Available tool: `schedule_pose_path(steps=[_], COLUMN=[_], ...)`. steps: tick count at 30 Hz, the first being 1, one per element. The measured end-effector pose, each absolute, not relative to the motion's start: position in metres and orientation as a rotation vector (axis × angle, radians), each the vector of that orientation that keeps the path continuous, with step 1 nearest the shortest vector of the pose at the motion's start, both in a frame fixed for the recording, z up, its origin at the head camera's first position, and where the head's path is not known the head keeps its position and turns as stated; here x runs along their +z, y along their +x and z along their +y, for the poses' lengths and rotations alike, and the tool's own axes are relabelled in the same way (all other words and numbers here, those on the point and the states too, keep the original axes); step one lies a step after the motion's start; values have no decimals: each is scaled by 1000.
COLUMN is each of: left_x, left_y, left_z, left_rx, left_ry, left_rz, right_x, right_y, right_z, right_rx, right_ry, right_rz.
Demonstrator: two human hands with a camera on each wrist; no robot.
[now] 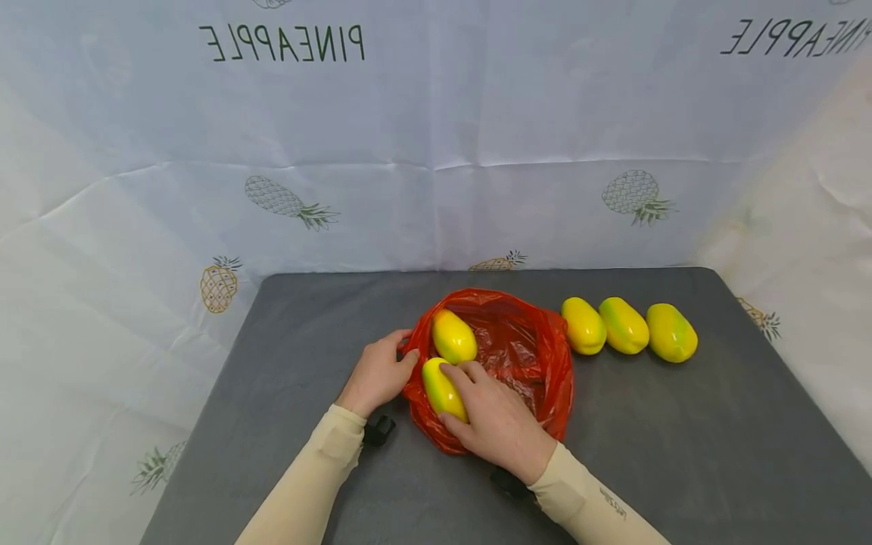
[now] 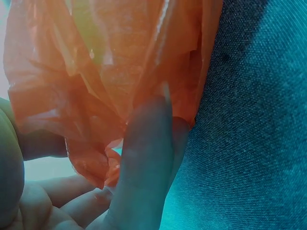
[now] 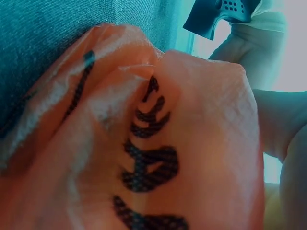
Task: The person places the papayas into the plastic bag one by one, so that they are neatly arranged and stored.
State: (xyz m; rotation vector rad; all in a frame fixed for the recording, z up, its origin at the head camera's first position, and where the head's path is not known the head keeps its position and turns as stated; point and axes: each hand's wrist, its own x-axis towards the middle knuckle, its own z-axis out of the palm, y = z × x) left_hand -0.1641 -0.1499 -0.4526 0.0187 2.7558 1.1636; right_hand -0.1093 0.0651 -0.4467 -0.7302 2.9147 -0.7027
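A red plastic bag (image 1: 560, 363) stands with its mouth spread wide on the dark table. My left hand (image 1: 381, 372) pinches the bag's left rim; the left wrist view shows the thin plastic (image 2: 91, 110) between thumb and fingers. Inside the bag's left side lies one yellow mango (image 1: 454, 337). Just in front of it, my right hand (image 1: 500, 412) grips a second yellow mango (image 1: 439, 386) at the bag's opening. Whether that mango touches the bag's bottom cannot be told. In the right wrist view, the bag's printed side (image 3: 211, 143) covers most of the held fruit.
To the right of the bag, three more yellow mangoes, a left one (image 1: 583, 325), a middle one (image 1: 624, 325) and a right one (image 1: 671, 333), lie in a row. A white pineapple-print cloth (image 1: 436, 113) hangs behind the grey table (image 1: 681, 454).
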Motion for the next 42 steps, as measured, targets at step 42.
schedule_pose_path(steps=[42], left_x=[-453], left_y=[-164], left_z=[-154], left_rx=[1140], left_ry=[17], left_rz=[2764], right_x=[-425], right_y=[-163], right_z=[334], right_rx=[-952], right_ry=[143], right_rz=[3208])
